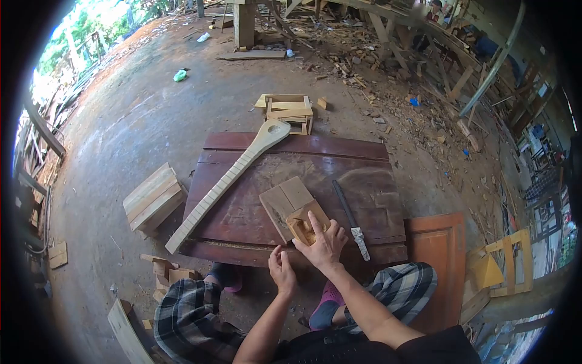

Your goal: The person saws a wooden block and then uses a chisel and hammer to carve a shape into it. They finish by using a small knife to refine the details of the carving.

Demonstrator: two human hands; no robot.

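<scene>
My right hand (325,244) rests over a small hollowed wooden piece (299,222), with the thumb at its near side and the index finger stretched across the hollow. That piece lies against a flat wooden block (280,202) on the low dark red panel table (242,233). My left hand (282,272) is at the table's near edge, fingers loosely bent and apart, holding nothing. Right of the block lies a dark bar-shaped tool (344,203) with a pale wrapped handle (360,244). A long notched wooden piece (221,185) with a rounded, hollowed end lies diagonally at the left.
A wooden box-like block (154,199) stands left of the table, and wood offcuts (167,274) lie below it. Beyond the far edge sits a slatted wooden frame (289,111). An orange panel (438,267) is at the right. Wood scraps litter the ground farther back.
</scene>
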